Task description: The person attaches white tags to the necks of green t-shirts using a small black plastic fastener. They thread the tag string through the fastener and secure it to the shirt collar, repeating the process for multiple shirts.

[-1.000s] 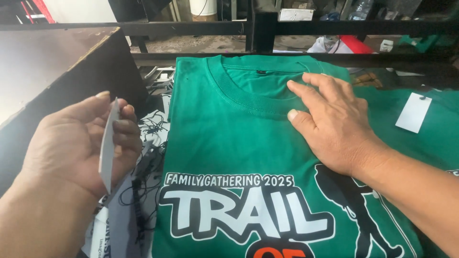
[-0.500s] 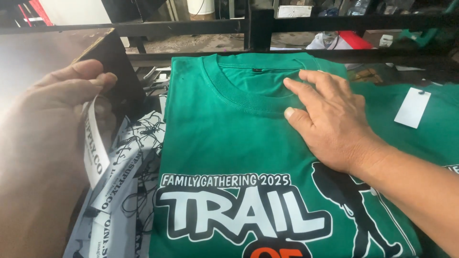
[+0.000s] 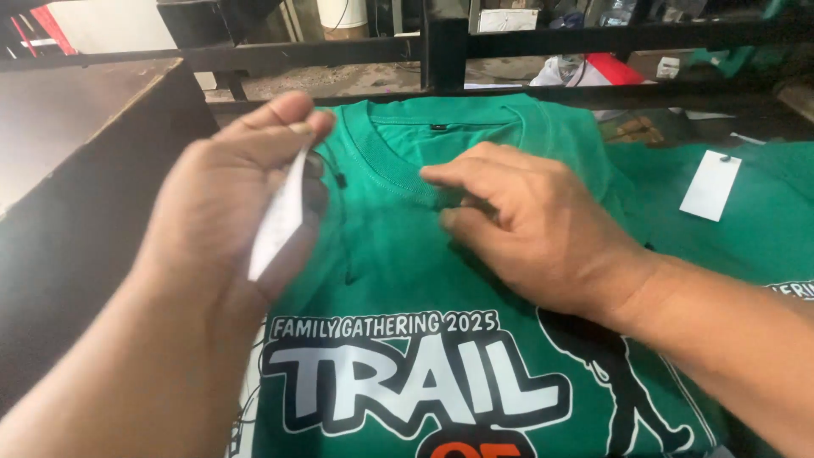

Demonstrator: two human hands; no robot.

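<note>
A green printed T-shirt (image 3: 398, 280) lies flat in front of me, collar at the far side. My left hand (image 3: 229, 203) hovers over the shirt's left shoulder and pinches a small white paper tag (image 3: 278, 216) with a thin dark string hanging from it. My right hand (image 3: 526, 225) rests on the shirt just below the collar (image 3: 424, 144), fingers curled and pointing left toward the neckline.
A second green shirt (image 3: 763, 229) with a white tag (image 3: 710, 185) lies at the right. A dark brown board (image 3: 76, 153) stands at the left. A black metal rail (image 3: 441, 51) runs across the far side, with clutter behind it.
My left hand has come from the left side over onto the shirt's shoulder with the white tag. My right hand has curled its fingers and shifted toward the collar.
</note>
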